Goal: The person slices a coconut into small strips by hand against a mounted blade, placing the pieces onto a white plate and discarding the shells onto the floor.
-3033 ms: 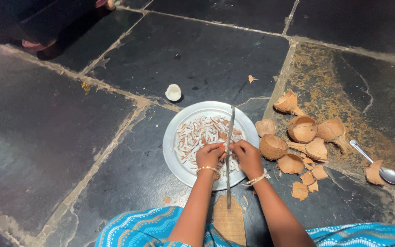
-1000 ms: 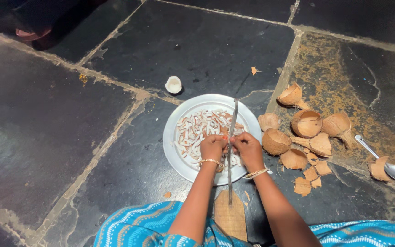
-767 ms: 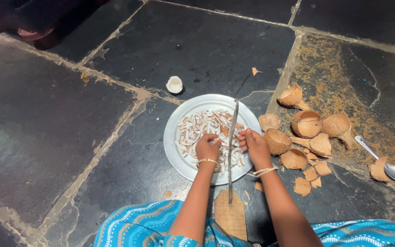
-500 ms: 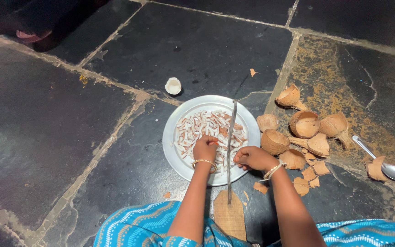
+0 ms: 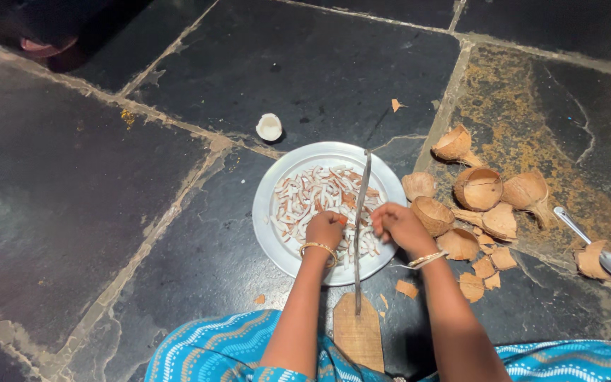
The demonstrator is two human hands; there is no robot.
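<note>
A round metal plate (image 5: 271, 185) on the stone floor holds several thin white and brown coconut slices (image 5: 310, 196). An upright metal blade (image 5: 360, 225) rises over it from a wooden base (image 5: 357, 332) in front of me. My left hand (image 5: 324, 230) is curled over the plate just left of the blade, and a small brown-skinned coconut piece (image 5: 341, 220) shows at its fingertips. My right hand (image 5: 398, 226) is curled just right of the blade, next to a coconut shell half (image 5: 433, 213). What it holds is hidden.
Several empty coconut shell halves (image 5: 479, 187) and broken shell bits (image 5: 484, 267) lie right of the plate. A metal spoon (image 5: 606, 253) is at the far right. A small white cup-shaped piece (image 5: 269, 126) lies beyond the plate. My blue patterned garment (image 5: 213, 346) fills the bottom edge.
My hands were together at the blade; they separated, the right hand swung out toward the shells and has come back beside the blade. The left hand stays over the plate.
</note>
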